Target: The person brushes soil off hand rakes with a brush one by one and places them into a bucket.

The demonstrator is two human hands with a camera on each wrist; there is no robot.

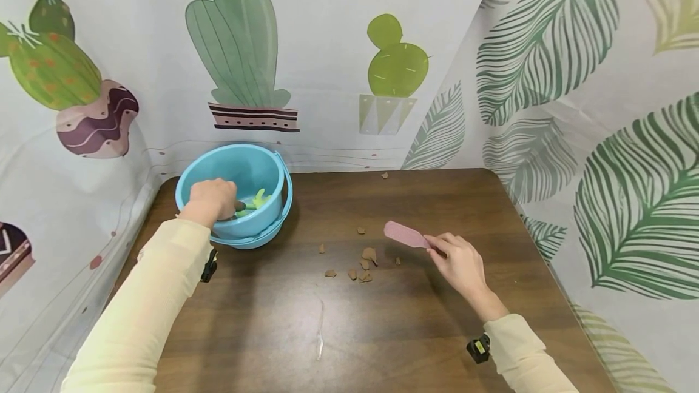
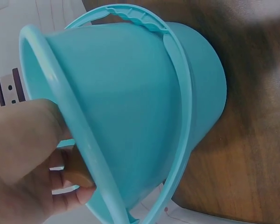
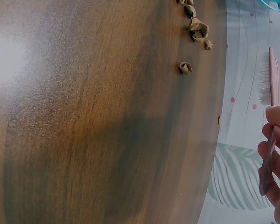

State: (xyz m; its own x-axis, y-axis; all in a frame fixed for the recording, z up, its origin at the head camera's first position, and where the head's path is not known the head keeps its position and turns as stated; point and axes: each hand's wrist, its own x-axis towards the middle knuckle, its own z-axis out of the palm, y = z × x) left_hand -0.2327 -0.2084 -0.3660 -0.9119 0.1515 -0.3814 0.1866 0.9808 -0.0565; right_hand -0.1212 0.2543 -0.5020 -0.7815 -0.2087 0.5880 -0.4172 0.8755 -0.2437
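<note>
My left hand reaches over the rim into a light blue bucket at the back left. Its fingers curl round a brown handle, partly hidden by the bucket wall in the left wrist view. Inside the bucket, green parts show beside that handle; their full shape is hidden. On the right, my right hand grips a pink brush by its handle, above the table. Pale bristles show along one side of the brush head. Several brown curled scraps lie to the brush's left.
The bucket's blue carrying handle hangs down its outer side. One scrap lies close to the back edge of the brown wooden table. Printed wall cloth stands right behind the table and along its sides.
</note>
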